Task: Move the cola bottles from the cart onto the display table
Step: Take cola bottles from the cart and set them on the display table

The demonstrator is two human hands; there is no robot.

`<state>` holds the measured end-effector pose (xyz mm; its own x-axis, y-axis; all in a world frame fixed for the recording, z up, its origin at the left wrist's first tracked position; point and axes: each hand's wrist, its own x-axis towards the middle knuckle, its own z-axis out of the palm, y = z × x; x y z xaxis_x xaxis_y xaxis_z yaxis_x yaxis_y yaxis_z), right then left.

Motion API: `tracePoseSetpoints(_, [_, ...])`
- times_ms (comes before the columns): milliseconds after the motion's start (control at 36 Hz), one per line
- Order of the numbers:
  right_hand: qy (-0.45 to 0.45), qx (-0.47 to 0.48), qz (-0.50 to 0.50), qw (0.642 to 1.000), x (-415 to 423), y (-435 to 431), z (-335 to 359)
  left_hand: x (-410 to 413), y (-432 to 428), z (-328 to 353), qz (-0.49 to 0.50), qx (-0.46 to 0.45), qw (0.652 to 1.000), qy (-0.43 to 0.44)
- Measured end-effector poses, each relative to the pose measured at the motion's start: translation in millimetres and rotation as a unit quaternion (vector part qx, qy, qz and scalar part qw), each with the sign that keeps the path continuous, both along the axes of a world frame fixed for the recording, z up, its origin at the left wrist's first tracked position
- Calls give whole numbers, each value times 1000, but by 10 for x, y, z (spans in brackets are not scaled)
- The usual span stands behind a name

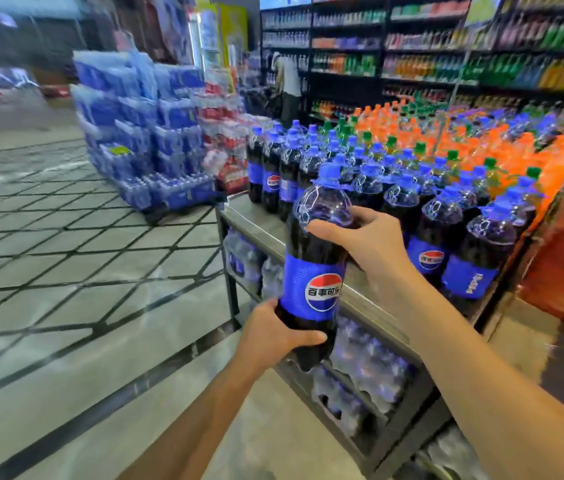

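Cola bottle upright; right hand wrapped round its shoulder, left hand gripping its base.

1 cola bottle is up in the air, just in front of the near edge of the counter. The left grip holds it low down and the right grip holds it high up. Many bottles stand in rows on the counter, behind the held one and to its right. Under the counter top, packs lie on a shelf. Far to the left, a stack of packs sits on the floor. Behind the counter stand wall shelves.
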<state>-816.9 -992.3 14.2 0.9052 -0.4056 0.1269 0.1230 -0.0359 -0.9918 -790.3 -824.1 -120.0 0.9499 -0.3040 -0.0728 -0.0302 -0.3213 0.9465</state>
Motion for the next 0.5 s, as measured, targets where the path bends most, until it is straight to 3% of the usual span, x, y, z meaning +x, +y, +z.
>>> tracePoseSetpoints(139, [8, -37, 8, 999, 494, 37, -89, 314, 88, -62, 18, -5, 1000, -15])
tracePoseSetpoints(500, [0, -13, 74, 997, 1860, -277, -199, 1573, -229, -183, 67, 15, 998, 0])
